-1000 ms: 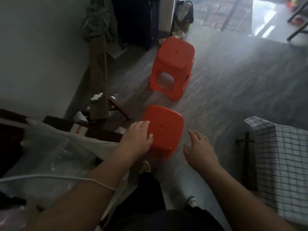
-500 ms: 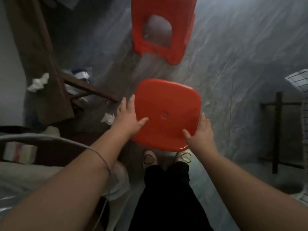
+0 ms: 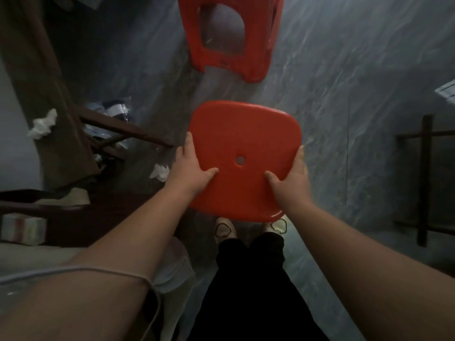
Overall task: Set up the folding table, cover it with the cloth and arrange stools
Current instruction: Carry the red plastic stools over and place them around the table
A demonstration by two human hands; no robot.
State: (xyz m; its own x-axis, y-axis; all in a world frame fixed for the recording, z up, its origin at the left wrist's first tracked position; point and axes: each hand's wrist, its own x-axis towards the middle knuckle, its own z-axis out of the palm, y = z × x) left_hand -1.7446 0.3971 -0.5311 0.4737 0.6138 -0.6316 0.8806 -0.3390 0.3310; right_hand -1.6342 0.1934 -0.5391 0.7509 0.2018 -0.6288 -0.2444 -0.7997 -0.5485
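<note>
Between the two hands sits a red stool [image 3: 243, 153], gripped by its seat: left hand [image 3: 188, 166] clasps the left edge, right hand [image 3: 291, 175] the right, thumbs pressed on top. Beyond the grip a second stool [image 3: 229, 38] stands on the floor [image 3: 344, 94].

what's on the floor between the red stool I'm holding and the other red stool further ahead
Nothing: in the head view, only bare grey floor shows between the held stool and the far stool. The crumpled tissues lie off to the left.
</note>
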